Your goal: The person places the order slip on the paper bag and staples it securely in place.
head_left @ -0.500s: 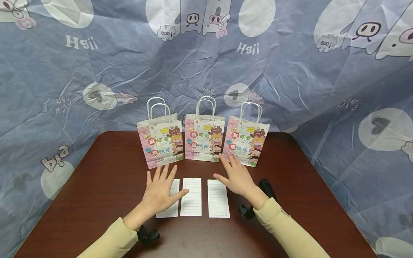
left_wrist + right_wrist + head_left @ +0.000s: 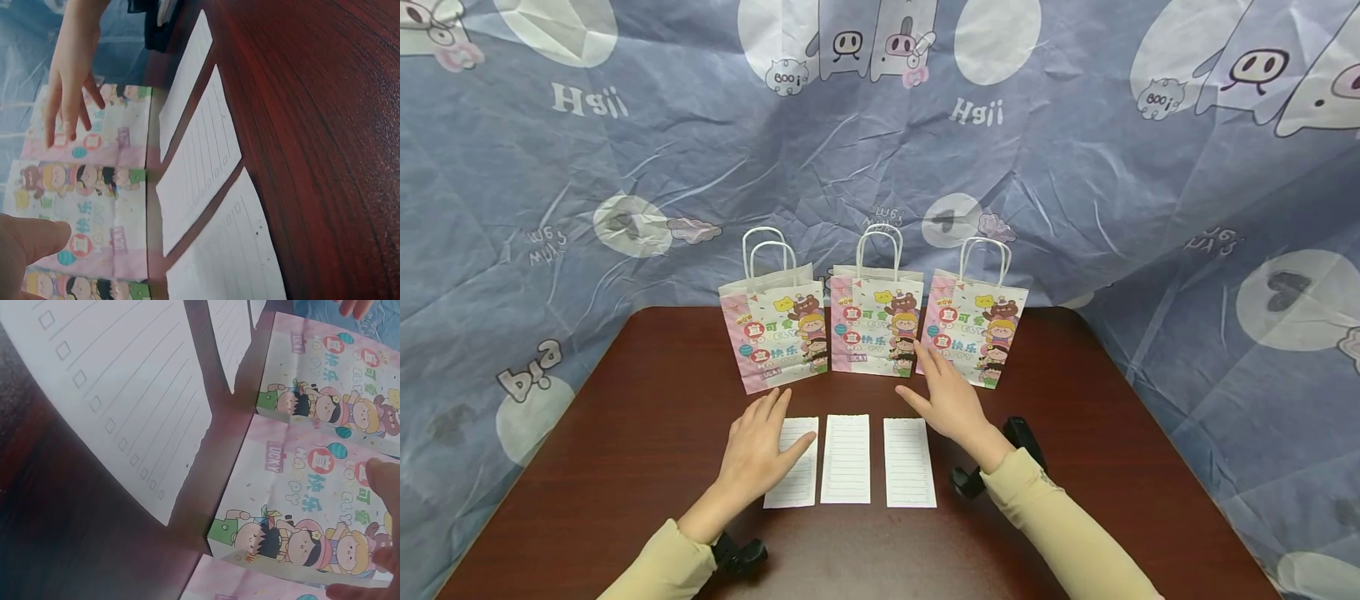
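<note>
Three lined slips of paper lie in a row: a left slip [image 2: 797, 487], a middle slip [image 2: 846, 458] and a right slip [image 2: 909, 467]. My left hand [image 2: 751, 450] is over the left slip's side, fingers extended and holding nothing; its thumb [image 2: 40, 240] shows in the left wrist view. My right hand [image 2: 953, 404] is above the table beyond the right slip, fingers extended and grasping nothing. Behind stand three upright cartoon paper bags with white handles: a left bag [image 2: 767, 333], a middle bag [image 2: 867, 321] and a right bag [image 2: 981, 325], whose lower corner the right fingers partly cover.
The dark red-brown wooden table [image 2: 587, 467] carries the slips and bags. A blue cartoon-printed cloth [image 2: 700, 150] hangs behind it and along both sides. Each wrist wears a black strap; the right one has a black device [image 2: 1021, 437] on it.
My left hand has shifted slightly left, and its spread fingers have drawn closer together. The right fingers have also come closer together. The slips and bags stay in place.
</note>
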### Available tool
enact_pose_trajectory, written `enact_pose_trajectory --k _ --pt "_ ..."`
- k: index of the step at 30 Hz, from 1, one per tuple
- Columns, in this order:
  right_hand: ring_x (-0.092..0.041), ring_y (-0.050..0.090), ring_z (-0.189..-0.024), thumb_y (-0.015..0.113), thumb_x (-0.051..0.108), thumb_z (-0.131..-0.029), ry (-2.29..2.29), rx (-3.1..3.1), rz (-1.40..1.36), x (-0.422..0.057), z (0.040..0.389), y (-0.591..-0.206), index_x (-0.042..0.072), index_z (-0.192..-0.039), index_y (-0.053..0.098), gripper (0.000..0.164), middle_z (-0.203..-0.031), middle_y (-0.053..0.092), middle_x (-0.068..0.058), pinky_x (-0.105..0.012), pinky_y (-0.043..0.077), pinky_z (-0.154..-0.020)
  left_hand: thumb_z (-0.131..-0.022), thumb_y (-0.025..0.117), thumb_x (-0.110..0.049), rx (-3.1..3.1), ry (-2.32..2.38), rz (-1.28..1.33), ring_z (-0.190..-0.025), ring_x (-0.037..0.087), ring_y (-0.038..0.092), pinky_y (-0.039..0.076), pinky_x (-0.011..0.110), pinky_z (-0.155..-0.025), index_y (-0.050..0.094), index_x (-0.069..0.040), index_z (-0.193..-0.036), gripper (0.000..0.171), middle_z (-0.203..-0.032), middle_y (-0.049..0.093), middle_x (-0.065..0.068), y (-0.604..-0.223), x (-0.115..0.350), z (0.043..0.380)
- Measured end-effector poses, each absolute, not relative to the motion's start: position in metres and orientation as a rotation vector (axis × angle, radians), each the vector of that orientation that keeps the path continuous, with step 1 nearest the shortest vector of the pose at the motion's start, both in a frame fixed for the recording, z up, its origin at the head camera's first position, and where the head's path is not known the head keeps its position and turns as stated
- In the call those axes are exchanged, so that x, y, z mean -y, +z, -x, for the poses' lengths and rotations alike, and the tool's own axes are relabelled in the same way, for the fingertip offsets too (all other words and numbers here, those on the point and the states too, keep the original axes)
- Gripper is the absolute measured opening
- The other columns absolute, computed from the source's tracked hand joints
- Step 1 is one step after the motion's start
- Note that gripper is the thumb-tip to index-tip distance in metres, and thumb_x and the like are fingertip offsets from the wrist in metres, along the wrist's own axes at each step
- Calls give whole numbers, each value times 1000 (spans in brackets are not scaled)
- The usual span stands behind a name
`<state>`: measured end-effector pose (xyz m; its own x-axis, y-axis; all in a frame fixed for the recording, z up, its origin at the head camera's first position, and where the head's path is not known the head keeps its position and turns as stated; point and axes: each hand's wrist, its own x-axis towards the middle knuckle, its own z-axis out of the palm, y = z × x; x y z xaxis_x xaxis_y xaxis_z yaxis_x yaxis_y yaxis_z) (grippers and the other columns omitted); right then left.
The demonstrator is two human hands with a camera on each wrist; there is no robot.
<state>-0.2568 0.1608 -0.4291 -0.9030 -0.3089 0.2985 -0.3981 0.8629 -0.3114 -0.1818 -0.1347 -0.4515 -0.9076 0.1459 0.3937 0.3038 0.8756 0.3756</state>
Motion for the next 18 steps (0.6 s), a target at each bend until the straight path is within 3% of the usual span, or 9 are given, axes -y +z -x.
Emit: enact_pose_trajectory --k 8,18 --pt "-36 42 -126 58 50 -89 688 2749 -473 -158 270 -432 8 -148 24 80 -143 38 -19 -53 41 -93 -82 68 -41 2716 -741 253 -119 40 45 38 58 -89 47 1 -134 70 -133 49 21 -462 144 180" --pt "-32 53 -113 61 44 -89 819 2672 -410 -153 283 -437 5 -144 32 74 -129 52 -19 -50 49 -78 -86 64 -40 2785 -861 150 -122 40 42 35 57 -95 45 1 -136 67 -134 48 22 -471 149 183"
